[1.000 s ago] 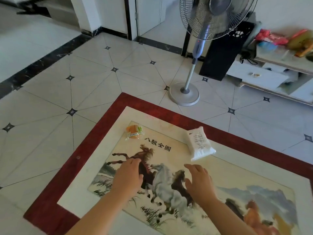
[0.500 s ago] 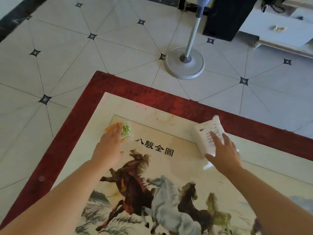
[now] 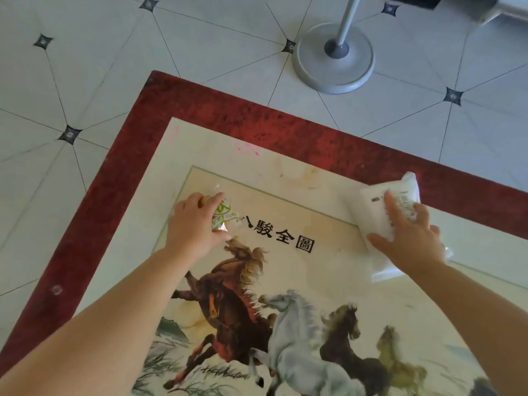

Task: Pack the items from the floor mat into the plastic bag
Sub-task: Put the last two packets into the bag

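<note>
- Floor mat (image 3: 183, 110), with a red border and a cream field printed with running horses and black characters, fills most of the frame; it lies on pale tiled floor (image 3: 85, 67).
- Left hand (image 3: 194, 224) is at centre left of the frame, over the mat's upper cream area just left of the printed characters.
- Its fingers (image 3: 215, 199) curl around a small snack packet (image 3: 224, 214), clear wrapper with a green-and-white label; the thumb closes under it from below. The packet shows between fingertips and thumb; whether it is lifted off the mat cannot be told.
- Right hand (image 3: 411, 238) is at right of the frame, near the inner edge of the red border.
- It lies palm-down on a white tissue pack (image 3: 377, 212), fingers (image 3: 393, 207) spread across the printed top face and thumb along the pack's left edge. The hand presses on the pack; a closed grip is not visible.
- The tissue pack rests on the mat, its far end overlapping the red border and its near end sticking out below the wrist.
- Round grey fan base (image 3: 334, 64) with pole stands on the tiles at upper right, off the mat.
- No plastic bag shows in this view.
</note>
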Motion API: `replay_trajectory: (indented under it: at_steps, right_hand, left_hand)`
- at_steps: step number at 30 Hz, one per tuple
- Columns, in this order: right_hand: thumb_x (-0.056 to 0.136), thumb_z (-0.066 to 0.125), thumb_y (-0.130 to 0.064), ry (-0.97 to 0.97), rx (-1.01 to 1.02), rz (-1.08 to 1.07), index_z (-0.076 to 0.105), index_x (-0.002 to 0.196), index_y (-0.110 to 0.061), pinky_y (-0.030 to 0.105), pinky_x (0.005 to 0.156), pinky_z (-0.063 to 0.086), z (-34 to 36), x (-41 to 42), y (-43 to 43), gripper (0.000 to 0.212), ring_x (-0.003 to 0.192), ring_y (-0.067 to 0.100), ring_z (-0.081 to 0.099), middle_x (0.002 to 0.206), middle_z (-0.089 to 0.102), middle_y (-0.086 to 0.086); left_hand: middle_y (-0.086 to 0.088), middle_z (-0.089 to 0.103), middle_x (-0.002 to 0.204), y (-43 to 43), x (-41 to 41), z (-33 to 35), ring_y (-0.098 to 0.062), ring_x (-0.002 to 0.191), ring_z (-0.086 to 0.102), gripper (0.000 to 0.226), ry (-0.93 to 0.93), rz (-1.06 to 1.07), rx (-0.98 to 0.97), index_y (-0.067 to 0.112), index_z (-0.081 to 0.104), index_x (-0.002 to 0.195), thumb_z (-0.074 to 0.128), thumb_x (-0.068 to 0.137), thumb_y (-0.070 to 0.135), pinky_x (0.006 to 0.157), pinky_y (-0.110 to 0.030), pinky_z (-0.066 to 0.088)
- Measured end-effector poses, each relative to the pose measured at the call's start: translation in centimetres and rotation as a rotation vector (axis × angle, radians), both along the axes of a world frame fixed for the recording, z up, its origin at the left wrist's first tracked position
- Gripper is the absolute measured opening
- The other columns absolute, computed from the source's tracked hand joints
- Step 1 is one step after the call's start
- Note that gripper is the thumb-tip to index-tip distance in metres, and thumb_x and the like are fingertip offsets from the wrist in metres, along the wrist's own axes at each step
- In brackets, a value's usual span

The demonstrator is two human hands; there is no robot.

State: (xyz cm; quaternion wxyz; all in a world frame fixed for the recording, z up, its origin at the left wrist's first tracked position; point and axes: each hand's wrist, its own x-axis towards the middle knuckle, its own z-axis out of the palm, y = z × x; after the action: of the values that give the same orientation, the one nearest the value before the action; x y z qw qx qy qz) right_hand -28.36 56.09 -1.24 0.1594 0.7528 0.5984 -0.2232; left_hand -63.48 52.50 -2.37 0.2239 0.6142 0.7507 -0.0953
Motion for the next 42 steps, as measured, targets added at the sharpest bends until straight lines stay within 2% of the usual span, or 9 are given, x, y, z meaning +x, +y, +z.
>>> replay_trajectory:
  at_steps: [3, 9, 13, 17, 22, 29, 36, 42]
  right_hand:
    - [0.082, 0.061, -0.045, 0.060, -0.035, -0.018, 0.006, 0.142, -0.049, 0.051, 0.093, 0.043, 1.2, -1.4, -3.2, 0.081, 0.116, 0.038, 0.039, 0.145, 0.014, 0.007]
    - [0.082, 0.055, -0.046, 0.233, -0.172, -0.036, 0.010, 0.140, -0.053, 0.040, 0.097, 0.040, 5.5, -3.3, -15.8, 0.074, 0.126, 0.026, 0.036, 0.150, 0.013, -0.003]
    - [0.081, 0.054, -0.050, 0.295, -0.147, -0.128, 0.009, 0.140, -0.055, 0.037, 0.096, 0.046, 10.1, -2.4, -22.7, 0.074, 0.129, 0.025, 0.036, 0.152, 0.013, -0.004]
    - [0.079, 0.054, -0.052, 0.330, -0.062, -0.248, 0.010, 0.139, -0.055, 0.040, 0.099, 0.045, 14.6, -0.7, -27.6, 0.075, 0.129, 0.025, 0.038, 0.153, 0.010, -0.004]
    - [0.080, 0.053, -0.053, 0.284, 0.069, -0.402, 0.007, 0.139, -0.055, 0.041, 0.099, 0.044, 20.0, 1.7, -34.4, 0.074, 0.130, 0.026, 0.036, 0.153, 0.009, -0.005]
    - [0.081, 0.053, -0.052, 0.127, 0.218, -0.796, 0.007, 0.138, -0.058, 0.040, 0.103, 0.038, 27.0, 6.0, -49.7, 0.074, 0.132, 0.025, 0.029, 0.154, 0.009, -0.006]
    - [0.078, 0.055, -0.052, -0.021, 0.372, -1.208, 0.012, 0.139, -0.056, 0.042, 0.106, 0.036, 30.9, 10.1, -66.8, 0.074, 0.128, 0.026, 0.035, 0.151, 0.018, -0.003]
    - [0.074, 0.052, -0.054, -0.092, 0.471, -1.467, 0.009, 0.140, -0.055, 0.040, 0.103, 0.039, 30.9, 13.5, -81.0, 0.078, 0.129, 0.029, 0.036, 0.148, 0.024, 0.002]
  left_hand:
    - [-0.004, 0.038, 0.133, -3.5, 2.7, 1.8, -0.025, 0.118, 0.040, 0.085, -0.058, 0.013, -0.016, 0.035, 0.023, 0.143, 0.065, 0.073, 0.057, 0.096, -0.037, 0.043]
    - [-0.001, 0.035, 0.136, -11.8, 7.7, 7.6, -0.020, 0.121, 0.037, 0.083, -0.173, -0.021, -0.076, 0.036, 0.017, 0.144, 0.060, 0.077, 0.059, 0.103, -0.032, 0.039]
    - [0.000, 0.032, 0.138, -16.1, 9.9, 12.4, -0.019, 0.122, 0.034, 0.083, -0.207, -0.128, -0.096, 0.036, 0.015, 0.145, 0.059, 0.078, 0.057, 0.103, -0.032, 0.038]
    - [0.001, 0.030, 0.142, -18.6, 12.4, 17.1, -0.019, 0.126, 0.035, 0.083, -0.222, -0.232, -0.055, 0.038, 0.014, 0.144, 0.059, 0.078, 0.057, 0.106, -0.035, 0.036]
    - [0.002, 0.032, 0.142, -21.1, 16.9, 21.7, -0.018, 0.128, 0.034, 0.082, -0.287, -0.479, 0.044, 0.036, 0.015, 0.145, 0.059, 0.078, 0.057, 0.109, -0.033, 0.033]
    - [0.001, 0.033, 0.139, -28.0, 27.7, 26.2, -0.022, 0.124, 0.036, 0.085, -0.371, -0.940, 0.058, 0.036, 0.016, 0.145, 0.059, 0.077, 0.060, 0.102, -0.031, 0.035]
    - [0.000, 0.032, 0.140, -40.4, 40.0, 30.8, -0.024, 0.126, 0.033, 0.081, -0.474, -1.330, 0.084, 0.036, 0.023, 0.143, 0.063, 0.076, 0.056, 0.102, -0.034, 0.037]
    - [0.002, 0.038, 0.131, -53.9, 49.4, 32.4, -0.021, 0.115, 0.039, 0.083, -0.543, -1.604, 0.064, 0.038, 0.022, 0.143, 0.065, 0.074, 0.053, 0.098, -0.031, 0.039]
